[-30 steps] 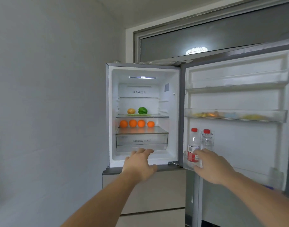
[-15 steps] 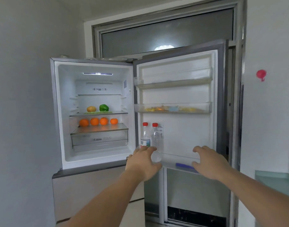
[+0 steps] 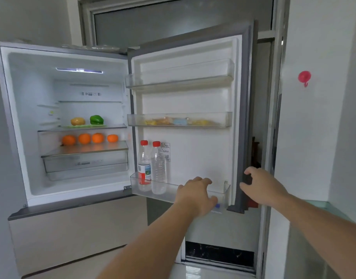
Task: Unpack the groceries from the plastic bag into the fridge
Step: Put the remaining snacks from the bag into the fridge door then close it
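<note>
The fridge (image 3: 32, 109) stands open, its door (image 3: 203, 158) swung out to the right. Inside, a yellow fruit (image 3: 78, 121) and a green pepper (image 3: 96, 119) sit on the upper shelf, with several oranges (image 3: 84, 138) on the shelf below. Two red-capped clear bottles (image 3: 144, 164) stand at the left end of the lowest door bin (image 3: 169, 193). My left hand (image 3: 195, 196) reaches to that bin's front rim, fingers loosely bent and holding nothing. My right hand (image 3: 261, 188) grips the door's outer edge. No plastic bag is in view.
The middle door bin (image 3: 219, 119) holds small yellow and blue packets; the top door bin (image 3: 183, 79) looks bare. Closed drawer fronts (image 3: 72, 234) lie below the open compartment. A red suction hook (image 3: 304, 77) sticks to the right wall above a glass counter edge (image 3: 324, 208).
My view has swung right and closer to the door. Both hands moved right: the left from the fridge's lower edge to the bottom door bin, the right from the bottles to the door's outer edge.
</note>
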